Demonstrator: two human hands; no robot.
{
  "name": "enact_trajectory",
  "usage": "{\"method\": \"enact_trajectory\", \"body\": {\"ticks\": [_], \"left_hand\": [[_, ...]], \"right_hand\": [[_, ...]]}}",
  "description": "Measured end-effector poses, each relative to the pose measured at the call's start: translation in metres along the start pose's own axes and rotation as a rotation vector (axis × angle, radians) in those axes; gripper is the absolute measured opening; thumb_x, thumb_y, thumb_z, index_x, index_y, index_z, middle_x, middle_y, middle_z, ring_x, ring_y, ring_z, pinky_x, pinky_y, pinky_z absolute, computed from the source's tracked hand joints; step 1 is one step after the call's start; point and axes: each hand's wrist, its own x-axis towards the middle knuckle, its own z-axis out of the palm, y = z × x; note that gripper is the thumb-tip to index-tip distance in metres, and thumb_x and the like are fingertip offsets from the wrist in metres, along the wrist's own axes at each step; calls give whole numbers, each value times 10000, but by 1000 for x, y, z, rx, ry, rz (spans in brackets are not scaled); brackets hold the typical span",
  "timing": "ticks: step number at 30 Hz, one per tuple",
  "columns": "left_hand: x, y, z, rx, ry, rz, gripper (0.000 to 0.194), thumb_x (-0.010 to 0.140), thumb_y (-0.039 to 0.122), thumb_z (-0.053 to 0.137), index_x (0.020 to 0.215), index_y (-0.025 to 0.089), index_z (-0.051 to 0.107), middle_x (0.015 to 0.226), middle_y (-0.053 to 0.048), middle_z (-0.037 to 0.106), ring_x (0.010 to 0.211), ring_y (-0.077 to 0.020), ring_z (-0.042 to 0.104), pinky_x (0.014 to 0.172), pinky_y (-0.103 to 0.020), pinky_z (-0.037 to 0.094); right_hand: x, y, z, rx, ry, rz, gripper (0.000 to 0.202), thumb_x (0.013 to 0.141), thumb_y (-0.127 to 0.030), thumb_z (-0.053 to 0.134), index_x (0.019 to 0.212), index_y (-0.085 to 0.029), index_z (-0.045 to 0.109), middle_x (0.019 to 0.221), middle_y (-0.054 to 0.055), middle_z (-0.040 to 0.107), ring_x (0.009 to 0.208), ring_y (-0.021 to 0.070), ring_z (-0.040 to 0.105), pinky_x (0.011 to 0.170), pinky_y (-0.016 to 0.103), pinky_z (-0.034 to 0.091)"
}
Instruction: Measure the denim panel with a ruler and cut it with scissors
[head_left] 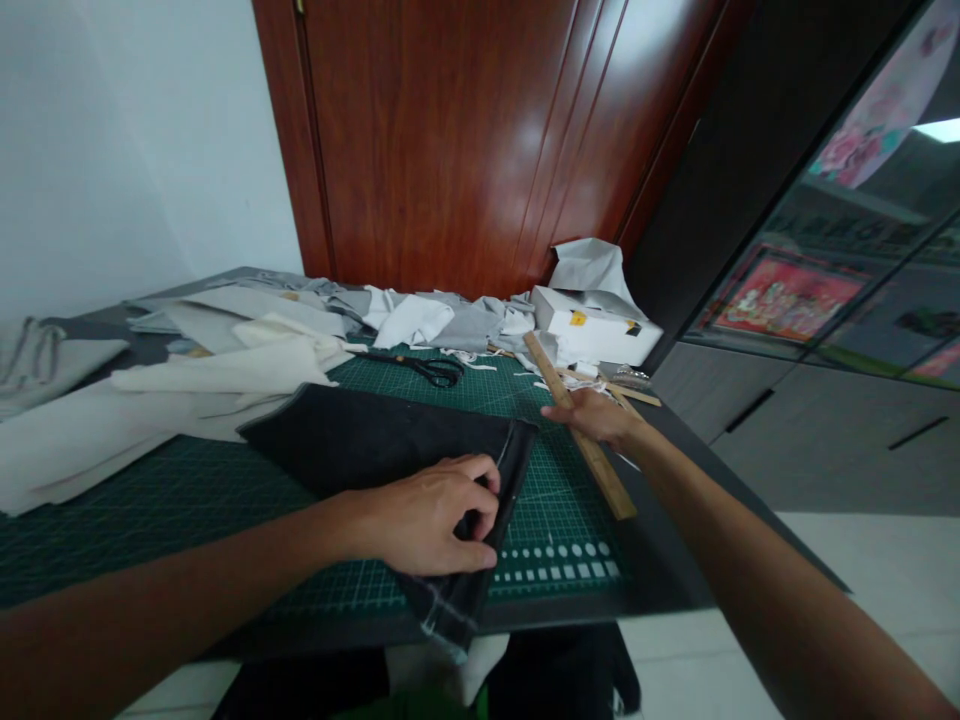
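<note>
My left hand (442,515) has its fingers curled on a piece of black fabric (382,430), with thumb and fingertips at its folded right edge. Pale lines and a frayed edge show at the fabric's lower corner, which reaches over the table's front edge. In my right hand (592,415) is a wooden ruler (604,478), gripped near its middle and slanting along the right side of the green cutting mat (555,500). A gap of mat separates the ruler from the fabric.
Black-handled scissors (439,372) lie behind the fabric. Pale cloth pieces (225,375) cover the left and back of the table. At the back right stands a white box (592,325), near another wooden strip (634,394). A glass-fronted cabinet (825,300) borders the right side.
</note>
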Motion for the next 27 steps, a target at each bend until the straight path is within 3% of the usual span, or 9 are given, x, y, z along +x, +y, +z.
{"method": "enact_trajectory", "body": {"ticks": [3, 6, 9, 12, 17, 19, 22, 24, 27], "left_hand": [[-16, 8, -4, -74, -64, 74, 219, 810, 254, 812, 690, 195, 638, 1107, -38, 661, 1041, -205, 655, 937, -331, 481], [-29, 7, -13, -161, -122, 140, 175, 842, 235, 760, 732, 209, 627, 925, -10, 701, 915, -182, 664, 849, -300, 484], [-42, -6, -25, -40, 136, -34, 65, 891, 264, 686, 868, 212, 655, 889, -13, 698, 849, -185, 654, 800, -316, 474], [-58, -22, -33, 228, 406, -240, 54, 902, 236, 613, 925, 206, 653, 982, -57, 688, 968, -237, 646, 885, -371, 467], [-77, -28, -19, 292, 282, -307, 290, 896, 359, 654, 1154, 228, 673, 1297, -109, 655, 1203, -301, 618, 1027, -457, 446], [-83, -30, -11, 290, 267, -322, 341, 904, 417, 647, 1203, 253, 670, 1355, -104, 638, 1235, -310, 614, 1051, -481, 438], [-98, -44, -12, 368, 424, -453, 403, 913, 453, 604, 1257, 248, 639, 1363, -116, 638, 1282, -336, 589, 1067, -490, 443], [-108, -59, -26, 447, 517, -589, 521, 884, 473, 611, 1304, 165, 592, 1363, -181, 624, 1290, -373, 576, 1098, -508, 435], [-114, -82, -62, 553, 501, -861, 652, 919, 481, 556, 1396, 40, 506, 1396, -276, 591, 1291, -436, 550, 1063, -586, 448]], "right_hand": [[5, -15, 10, -31, -67, -44, 278, 1051, -397, 662, 1178, -153, 708, 1131, 69, 747, 933, 231, 745, 818, 415, 635], [14, -34, 24, -94, -119, -86, 272, 1044, -374, 676, 1212, -161, 703, 1184, 75, 739, 974, 243, 743, 841, 428, 636], [21, -42, 36, -193, -105, -94, 287, 1034, -352, 693, 1252, -166, 694, 1260, 96, 718, 1048, 266, 730, 893, 454, 625], [26, -39, 40, -274, -50, -76, 313, 1031, -340, 697, 1296, -173, 676, 1318, 117, 695, 1103, 275, 715, 932, 478, 612], [27, -31, 34, -299, -23, -56, 307, 1034, -342, 694, 1287, -170, 676, 1289, 109, 704, 1070, 267, 724, 907, 466, 620], [22, -33, 31, -276, -47, -74, 280, 1036, -351, 690, 1240, -160, 690, 1217, 92, 725, 1001, 249, 735, 859, 436, 629], [6, -36, 29, -234, -115, -133, 237, 1039, -381, 679, 1064, -148, 715, 993, 30, 739, 803, 190, 721, 727, 353, 615], [-5, -38, 27, -216, -154, -174, 293, 1022, -401, 699, 870, -150, 695, 773, -28, 676, 649, 148, 651, 624, 292, 551], [-11, -43, 27, -199, -158, -206, 468, 994, -470, 722, 654, -170, 605, 568, -79, 512, 536, 123, 545, 542, 266, 445]]}}
